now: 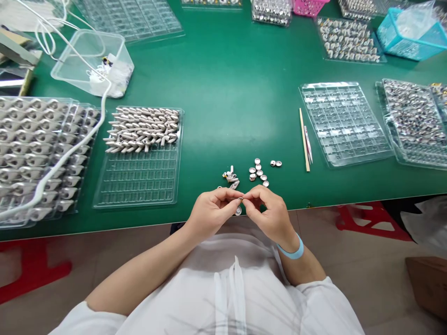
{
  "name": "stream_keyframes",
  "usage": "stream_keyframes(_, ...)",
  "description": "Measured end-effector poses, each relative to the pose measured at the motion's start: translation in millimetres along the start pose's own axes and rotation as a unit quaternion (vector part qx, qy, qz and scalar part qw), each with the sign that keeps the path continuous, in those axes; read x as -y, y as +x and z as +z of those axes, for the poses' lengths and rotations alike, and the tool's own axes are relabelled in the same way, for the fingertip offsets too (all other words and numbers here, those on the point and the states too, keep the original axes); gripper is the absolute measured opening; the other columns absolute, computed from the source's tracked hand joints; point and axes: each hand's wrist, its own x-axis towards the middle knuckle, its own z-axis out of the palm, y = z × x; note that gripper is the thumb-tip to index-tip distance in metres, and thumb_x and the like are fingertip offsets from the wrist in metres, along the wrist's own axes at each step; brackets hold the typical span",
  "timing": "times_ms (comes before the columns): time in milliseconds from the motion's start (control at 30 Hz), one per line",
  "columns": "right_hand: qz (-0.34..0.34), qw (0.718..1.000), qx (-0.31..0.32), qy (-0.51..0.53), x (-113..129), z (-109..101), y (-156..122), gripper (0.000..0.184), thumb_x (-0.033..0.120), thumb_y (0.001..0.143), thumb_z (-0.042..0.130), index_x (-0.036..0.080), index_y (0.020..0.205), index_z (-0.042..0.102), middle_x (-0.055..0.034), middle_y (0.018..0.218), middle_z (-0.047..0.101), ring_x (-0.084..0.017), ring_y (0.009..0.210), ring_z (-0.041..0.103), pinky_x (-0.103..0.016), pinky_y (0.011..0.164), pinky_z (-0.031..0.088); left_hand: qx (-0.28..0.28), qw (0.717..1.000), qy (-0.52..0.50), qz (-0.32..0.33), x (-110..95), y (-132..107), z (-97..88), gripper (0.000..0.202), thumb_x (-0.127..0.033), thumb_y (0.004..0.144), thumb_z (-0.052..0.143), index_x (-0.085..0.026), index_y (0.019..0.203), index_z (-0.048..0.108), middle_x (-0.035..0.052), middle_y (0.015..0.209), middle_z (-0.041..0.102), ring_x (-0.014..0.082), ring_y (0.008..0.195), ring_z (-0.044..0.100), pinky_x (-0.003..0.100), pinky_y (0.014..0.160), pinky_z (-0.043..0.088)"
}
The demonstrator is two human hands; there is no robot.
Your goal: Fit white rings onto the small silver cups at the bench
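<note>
My left hand [211,211] and my right hand [268,211] meet at the near edge of the green table [226,83]. Both pinch one tiny part [240,199] between their fingertips; it is too small to name. Another small silver piece [238,211] lies just below the fingers. Just beyond the hands lie a few small white stem-shaped parts [231,177] and several small round silver caps [257,171]. A blue band [292,252] circles my right wrist.
A clear tray [139,179] with rows of white stem parts [143,129] lies at left, a fuller tray [38,158] and a white cable [70,153] beside it. A thin wooden stick [304,139], an empty clear tray [344,123] and trays of silver parts [415,118] sit at right. Baskets stand at the back.
</note>
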Motion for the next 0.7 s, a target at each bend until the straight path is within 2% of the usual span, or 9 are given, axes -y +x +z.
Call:
stream_keyframes(167,0.044,0.997,-0.038,0.04,0,11,-2,0.007,0.016,0.084,0.057,0.02,0.079,0.056,0.0016,0.073,0.057,-0.01,0.059,0.05,-0.022,0.05,0.042,-0.035,0.999,0.025,0.029,7,-5,5.9,0.018,-0.027,0.08,0.067,-0.015,0.09,0.076,0.0059,0.084,0.075,0.0172,0.073,0.069,0.024,0.067,0.054)
stream_keyframes(367,0.073,0.993,0.001,0.093,-3,10,-3,0.008,0.017,0.084,0.057,0.02,0.077,0.054,0.0025,0.072,0.055,-0.009,0.055,0.046,-0.022,0.048,0.038,-0.045,0.996,0.061,0.049,5,-8,5.5,0.017,-0.024,0.078,0.066,-0.016,0.088,0.078,0.0061,0.083,0.077,0.0176,0.073,0.07,0.024,0.066,0.054)
stream_keyframes(533,0.042,0.998,0.001,0.044,-5,13,-1,0.011,0.013,0.081,0.056,0.021,0.075,0.051,0.003,0.07,0.053,-0.009,0.055,0.044,-0.022,0.047,0.037,-0.063,0.996,0.054,0.027,5,-9,6.9,0.015,-0.024,0.075,0.067,-0.016,0.083,0.077,0.0048,0.076,0.075,0.0157,0.066,0.066,0.022,0.059,0.051)
stream_keyframes(700,-0.025,0.999,-0.015,-0.012,-6,14,0,0.012,0.012,0.085,0.054,0.021,0.079,0.051,0.0016,0.073,0.054,-0.011,0.059,0.048,-0.024,0.053,0.041,-0.056,0.998,0.001,-0.006,0,-3,4.7,0.015,-0.024,0.071,0.069,-0.014,0.08,0.075,0.0035,0.07,0.071,0.013,0.059,0.062,0.022,0.055,0.05)
